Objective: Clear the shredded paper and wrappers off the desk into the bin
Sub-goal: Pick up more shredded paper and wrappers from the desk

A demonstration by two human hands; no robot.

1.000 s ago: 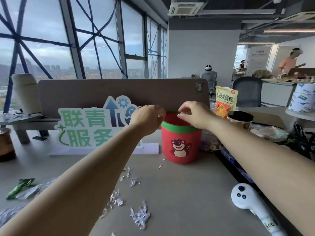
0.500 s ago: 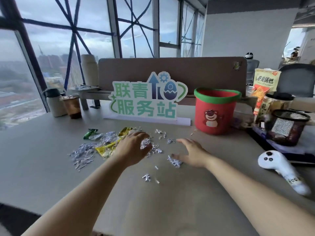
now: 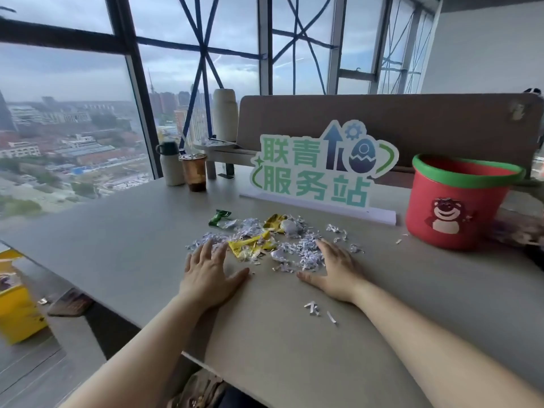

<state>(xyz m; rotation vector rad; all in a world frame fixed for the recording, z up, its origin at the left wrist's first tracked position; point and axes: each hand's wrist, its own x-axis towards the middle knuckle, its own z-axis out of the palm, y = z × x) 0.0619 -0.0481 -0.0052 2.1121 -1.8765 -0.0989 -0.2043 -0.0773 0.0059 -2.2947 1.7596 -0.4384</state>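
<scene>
A heap of white shredded paper lies mid-desk, mixed with a crumpled yellow wrapper and a green wrapper at its far left. My left hand rests flat and open on the desk at the heap's left edge. At the heap's right edge my right hand lies flat, fingers apart, touching the shreds. A few loose shreds sit nearer to me. The red bin with a green rim and a bear picture stands upright at the right.
A green-and-white standing sign is behind the heap, in front of a brown divider panel. A white flask and a brown drink cup stand at the far left by the window. The desk's near edge runs diagonally below my arms.
Both hands came down from the bin's rim to the desk and now lie flat on either side of the heap. My view swung left, putting the bin at the right.
</scene>
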